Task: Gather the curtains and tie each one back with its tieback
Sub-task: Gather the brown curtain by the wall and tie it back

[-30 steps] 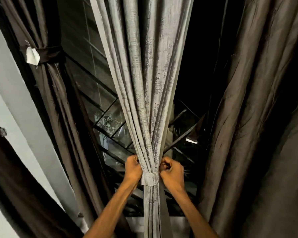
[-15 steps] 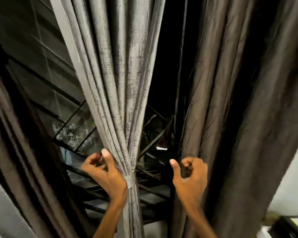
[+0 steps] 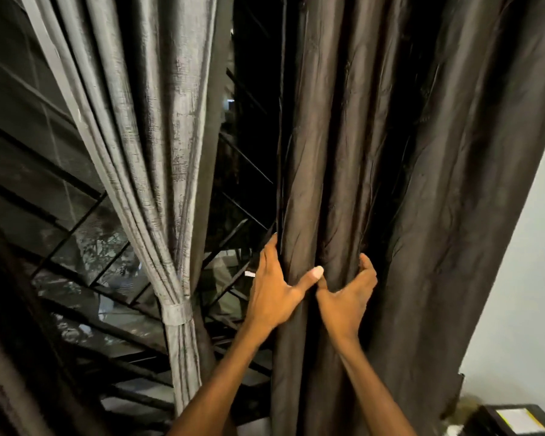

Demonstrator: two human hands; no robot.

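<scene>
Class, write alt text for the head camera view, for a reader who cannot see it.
Two bare hands, the left hand and the right hand, grip folds of a loose dark brown curtain. To its left a grey curtain hangs cinched by its matching tieback, with a dark window grille behind.

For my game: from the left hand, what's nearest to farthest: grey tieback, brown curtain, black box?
1. The brown curtain, gripped by the left hand.
2. The grey tieback, to its left.
3. The black box, bottom right corner.
</scene>
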